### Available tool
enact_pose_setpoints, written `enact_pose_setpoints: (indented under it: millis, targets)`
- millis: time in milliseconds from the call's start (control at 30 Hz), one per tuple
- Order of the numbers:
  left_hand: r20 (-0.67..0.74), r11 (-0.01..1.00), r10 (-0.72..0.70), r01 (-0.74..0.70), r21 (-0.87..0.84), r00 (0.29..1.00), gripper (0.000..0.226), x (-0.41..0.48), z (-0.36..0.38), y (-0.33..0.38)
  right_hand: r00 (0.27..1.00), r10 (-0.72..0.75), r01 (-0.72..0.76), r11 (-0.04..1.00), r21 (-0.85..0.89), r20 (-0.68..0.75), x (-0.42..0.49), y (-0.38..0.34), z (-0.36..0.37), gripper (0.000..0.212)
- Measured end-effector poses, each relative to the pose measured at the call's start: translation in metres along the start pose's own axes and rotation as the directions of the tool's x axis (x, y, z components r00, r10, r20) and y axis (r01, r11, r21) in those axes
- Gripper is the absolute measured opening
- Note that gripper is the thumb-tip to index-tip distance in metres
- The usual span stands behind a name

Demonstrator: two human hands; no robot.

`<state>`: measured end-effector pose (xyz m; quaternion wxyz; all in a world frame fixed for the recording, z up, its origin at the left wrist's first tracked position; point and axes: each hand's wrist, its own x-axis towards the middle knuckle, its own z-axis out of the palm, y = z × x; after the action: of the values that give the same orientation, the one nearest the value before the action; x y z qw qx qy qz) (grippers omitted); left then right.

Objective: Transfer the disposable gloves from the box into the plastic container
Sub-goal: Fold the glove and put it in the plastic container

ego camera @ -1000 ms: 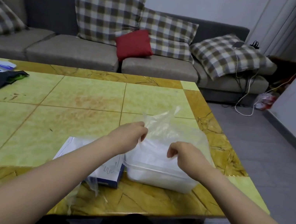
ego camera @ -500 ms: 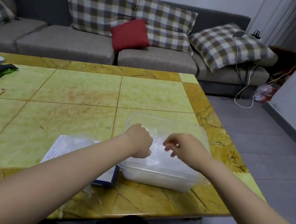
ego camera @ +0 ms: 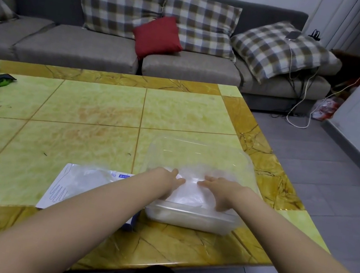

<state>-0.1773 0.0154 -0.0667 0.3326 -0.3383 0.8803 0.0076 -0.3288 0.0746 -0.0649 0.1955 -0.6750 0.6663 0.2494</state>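
The left grip [ego camera: 167,180] and right grip [ego camera: 220,193] are spread with fingers nearly straight, pressing side by side on the clear disposable gloves [ego camera: 188,195]. The gloves are heaped in the plastic container [ego camera: 189,218], lower centre-right of the frame. Just left of it the glove box [ego camera: 72,186] lies flat on the counter [ego camera: 98,109], with more clear film on top.

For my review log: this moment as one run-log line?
phase: packing | left hand: pressing gloves | right hand: pressing gloves | gloves: in plastic container | glove box: left of container
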Motion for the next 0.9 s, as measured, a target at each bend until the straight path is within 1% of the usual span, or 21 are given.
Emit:
enact_pose_setpoints:
  millis: [100,200,300,367,400,433,500,533,600,633,667,700,733,767,800,867,900]
  targets:
    - [0.019,1.000,0.016,-0.016,0.010,1.000,0.079,0.002,0.000,0.002,1.000,0.012,-0.011,0.998,-0.068,0.015,0.004,0.004,-0.002,0.089]
    - [0.047,1.000,-0.001,0.000,0.021,0.999,0.073,0.003,-0.004,0.004,1.000,0.026,-0.025,0.995,-0.094,0.007,0.007,0.006,-0.005,0.088]
    - [0.126,0.999,0.008,-0.012,0.032,0.992,0.087,-0.002,-0.020,0.002,0.999,0.039,-0.038,0.999,-0.030,0.019,0.001,0.006,-0.014,0.085]
    - [0.137,1.000,0.024,-0.025,0.007,0.990,0.088,-0.009,-0.032,-0.002,0.998,0.059,-0.059,0.997,0.048,0.009,-0.004,0.003,-0.023,0.078]
    - [0.103,0.999,0.029,-0.027,-0.024,0.994,0.082,-0.014,-0.038,-0.005,0.997,0.070,-0.068,0.995,0.069,-0.019,-0.008,0.000,-0.029,0.070]
    - [0.040,0.998,0.033,-0.031,-0.055,0.999,0.074,-0.020,-0.044,-0.008,0.995,0.074,-0.070,0.995,0.067,-0.069,-0.012,-0.004,-0.035,0.058]
    - [-0.174,0.996,0.020,-0.034,-0.078,0.984,0.054,-0.036,-0.052,-0.016,0.972,0.075,-0.068,0.997,0.039,-0.224,-0.023,-0.017,-0.046,0.038]
    - [-0.313,0.996,-0.002,-0.025,-0.083,0.950,0.045,-0.044,-0.054,-0.021,0.945,0.071,-0.060,0.997,0.043,-0.320,-0.028,-0.026,-0.051,0.035]
    - [-0.558,0.991,-0.075,0.000,-0.133,0.826,0.033,-0.060,-0.053,-0.032,0.859,0.039,0.027,0.992,0.121,-0.510,-0.038,-0.048,-0.055,0.034]
    - [-0.633,0.983,-0.128,0.013,-0.183,0.763,0.032,-0.067,-0.050,-0.039,0.805,0.018,0.106,0.979,0.173,-0.593,-0.043,-0.060,-0.055,0.032]
    - [-0.676,0.972,-0.186,0.031,-0.234,0.714,0.031,-0.074,-0.046,-0.047,0.750,-0.004,0.190,0.959,0.209,-0.662,-0.047,-0.072,-0.054,0.029]
    - [-0.692,0.959,-0.242,0.056,-0.279,0.680,0.030,-0.080,-0.039,-0.055,0.705,-0.034,0.267,0.938,0.220,-0.709,-0.050,-0.085,-0.053,0.028]
    - [-0.685,0.943,-0.297,0.093,-0.319,0.666,0.028,-0.087,-0.030,-0.063,0.676,-0.071,0.328,0.921,0.213,-0.733,-0.053,-0.099,-0.052,0.027]
    - [-0.657,0.927,-0.348,0.143,-0.346,0.669,0.027,-0.091,-0.021,-0.071,0.661,-0.108,0.375,0.905,0.202,-0.743,-0.054,-0.109,-0.049,0.029]
    - [-0.610,0.909,-0.399,0.206,-0.363,0.685,0.026,-0.096,-0.008,-0.080,0.663,-0.144,0.408,0.893,0.193,-0.734,-0.054,-0.122,-0.047,0.032]
    - [-0.477,0.880,-0.462,0.317,-0.355,0.747,0.026,-0.102,0.018,-0.093,0.692,-0.196,0.407,0.901,0.152,-0.695,-0.048,-0.142,-0.040,0.043]
    - [-0.410,0.869,-0.474,0.340,-0.358,0.779,0.028,-0.104,0.030,-0.098,0.705,-0.218,0.381,0.919,0.102,-0.675,-0.044,-0.149,-0.038,0.048]
